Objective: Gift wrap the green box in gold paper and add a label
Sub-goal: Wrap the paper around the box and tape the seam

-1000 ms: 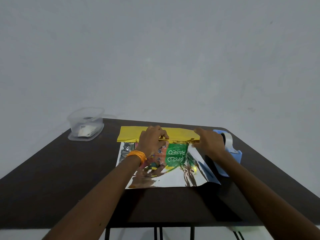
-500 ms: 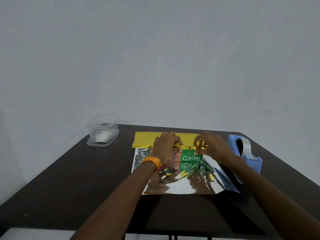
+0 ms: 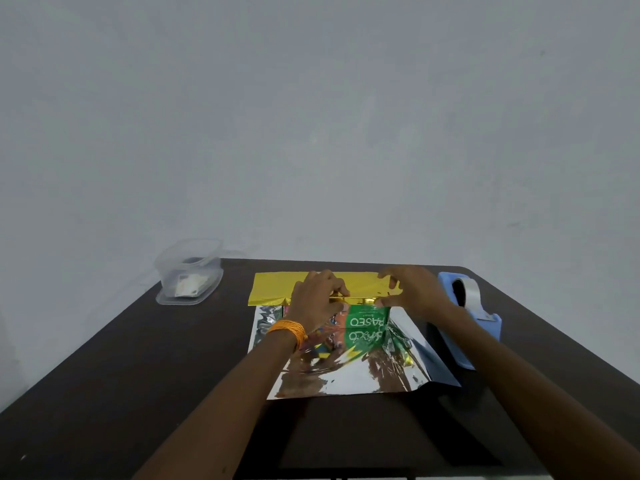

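Since a second ago my right hand point(image 3: 412, 292) has slid in from the outer end of the folded flap toward my left hand point(image 3: 317, 299). Both now sit close together at the far edge of the green box point(image 3: 367, 323). The left hand pinches the gold paper point(image 3: 273, 289) at the fold. The right hand's fingers are spread over it, and I cannot tell if it grips. The box lies just nearer than both hands. I judge the first flap is seated, ready for taping from the tape dispenser point(image 3: 474, 320) beside my right hand.
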A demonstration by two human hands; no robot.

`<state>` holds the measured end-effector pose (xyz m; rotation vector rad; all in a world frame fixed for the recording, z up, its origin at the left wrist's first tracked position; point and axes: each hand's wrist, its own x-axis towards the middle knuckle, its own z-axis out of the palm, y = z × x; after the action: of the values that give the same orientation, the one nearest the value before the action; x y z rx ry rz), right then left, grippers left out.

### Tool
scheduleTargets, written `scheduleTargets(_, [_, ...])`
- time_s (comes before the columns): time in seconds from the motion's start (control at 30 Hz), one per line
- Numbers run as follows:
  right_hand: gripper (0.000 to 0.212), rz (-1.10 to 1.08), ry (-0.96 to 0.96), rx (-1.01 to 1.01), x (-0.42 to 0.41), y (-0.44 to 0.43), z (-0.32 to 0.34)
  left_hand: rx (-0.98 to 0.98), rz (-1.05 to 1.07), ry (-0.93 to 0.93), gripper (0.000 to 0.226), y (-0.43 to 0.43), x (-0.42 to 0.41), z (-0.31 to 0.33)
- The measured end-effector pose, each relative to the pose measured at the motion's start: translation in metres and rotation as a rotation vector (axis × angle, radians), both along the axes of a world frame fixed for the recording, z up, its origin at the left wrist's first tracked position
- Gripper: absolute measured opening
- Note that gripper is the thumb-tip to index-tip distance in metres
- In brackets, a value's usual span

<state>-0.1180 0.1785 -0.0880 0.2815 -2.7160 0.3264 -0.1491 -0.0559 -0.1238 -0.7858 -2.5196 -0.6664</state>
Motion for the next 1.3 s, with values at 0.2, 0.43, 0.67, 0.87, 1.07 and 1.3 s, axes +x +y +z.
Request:
scheduleTargets(0.2, [0.075, -0.062, -0.031, 0.023, 0.022, 0.018, 0.010, -0.016, 0.001, 0.012, 0.019, 0.001, -0.001, 0.000])
scheduleTargets(0.43, [0.011, -0.272, 0.150, -0.258, 0.072, 0.048, 0.026, -0.162, 0.053, 0.012, 0.023, 0.008, 0.004, 0.009])
scheduleTargets(0.67, [0.037, -0.517, 0.010, -0.685, 0.113, 0.101, 0.012, 0.031, 0.038, 0.127, 0.045, 0.062, 0.045, 0.019])
scheduleTargets(0.87, [0.018, -0.412, -0.258, -1.194, 0.115, 0.085, 0.006, 0.257, -0.310, -0.338, 0.036, 0.149, 0.103, 0.021])
scheduleTargets(1.07, [0.015, -0.468, -0.256, -1.363, 0.108, 0.090, 0.002, 0.226, -0.264, -0.283, 0.032, 0.182, 0.102, 0.013])
scheduleTargets(1.3, [0.020, -0.471, -0.291, -1.338, 0.115, 0.086, 0.012, 0.239, -0.262, -0.278, 0.033, 0.182, 0.094, 0.011])
